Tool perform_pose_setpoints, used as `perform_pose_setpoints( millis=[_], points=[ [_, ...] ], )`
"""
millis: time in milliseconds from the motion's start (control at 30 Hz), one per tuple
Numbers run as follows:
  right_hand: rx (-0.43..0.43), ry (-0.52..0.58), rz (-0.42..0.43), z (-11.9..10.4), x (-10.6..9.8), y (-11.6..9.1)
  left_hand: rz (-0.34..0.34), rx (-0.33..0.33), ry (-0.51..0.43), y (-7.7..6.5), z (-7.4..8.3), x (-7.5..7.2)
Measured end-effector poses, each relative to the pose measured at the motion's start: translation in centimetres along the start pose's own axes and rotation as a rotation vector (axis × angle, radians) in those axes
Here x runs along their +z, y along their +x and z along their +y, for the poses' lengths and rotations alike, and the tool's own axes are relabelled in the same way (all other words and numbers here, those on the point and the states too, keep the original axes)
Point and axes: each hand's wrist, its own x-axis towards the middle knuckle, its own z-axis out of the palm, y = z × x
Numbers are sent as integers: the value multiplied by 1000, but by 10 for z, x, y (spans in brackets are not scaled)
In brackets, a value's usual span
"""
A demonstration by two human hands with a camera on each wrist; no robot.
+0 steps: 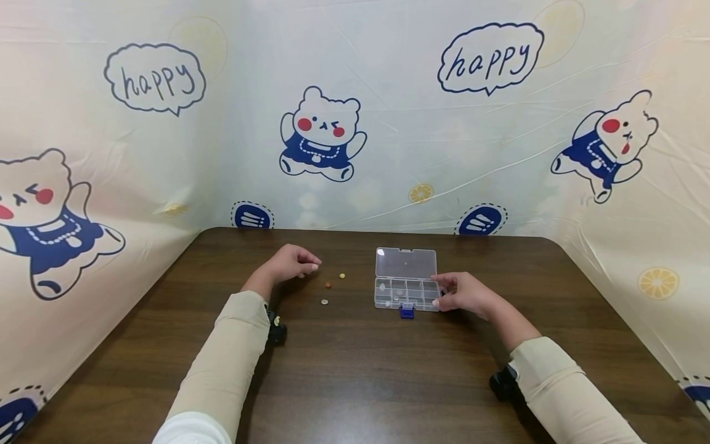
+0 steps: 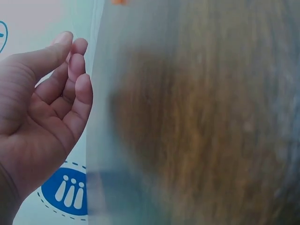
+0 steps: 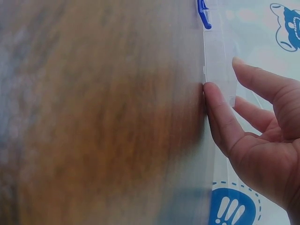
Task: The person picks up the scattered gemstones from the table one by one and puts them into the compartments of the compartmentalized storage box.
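Note:
A clear plastic compartment box [image 1: 407,292] lies on the table with its lid [image 1: 407,263] laid back and a blue latch [image 1: 407,312] at its front. My right hand [image 1: 466,292] holds the box's right end, thumb at the front corner and a finger near the hinge side. A few small pale pieces lie in left-hand compartments. Left of the box are a yellow piece [image 1: 342,275], an orange-brown piece [image 1: 328,285] and a whitish round piece [image 1: 324,302]. Beyond them my left hand [image 1: 287,262] hovers low, thumb and index tips together; I cannot tell whether something is between them.
The brown wooden table [image 1: 355,370] fills the lower view. A printed curtain [image 1: 388,123] with bears hangs behind and at both sides. Dark wrist cameras sit on both forearms, the left one [image 1: 276,330] close above the tabletop.

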Motion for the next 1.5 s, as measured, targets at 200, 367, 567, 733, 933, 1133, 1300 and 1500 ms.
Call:
perform_pose_setpoints(
  millis=[200, 367, 567, 733, 933, 1133, 1300, 1500],
  points=[
    [6, -11, 11, 1, 0, 0, -12, 8, -32, 2, 5, 4],
    [7, -2, 8, 1, 0, 0, -15, 30, -26, 0, 12, 6],
    [8, -5, 11, 1, -1, 0, -16, 34, -39, -2, 20, 8],
    [7, -21, 10, 1, -1, 1, -30, 48, -51, -2, 24, 10],
    [8, -19, 14, 0, -2, 0, -43, 61, -51, 0, 31, 14],
    [5, -25, 15, 1, -2, 0, -61, 66, -63, 3, 36, 19],
    [7, -36, 15, 0, -1, 0, -75, 86, -63, 3, 42, 23],
    [16, -67, 19, 0, -2, 0, -83, 98, -69, 4, 49, 25]
  ],
)
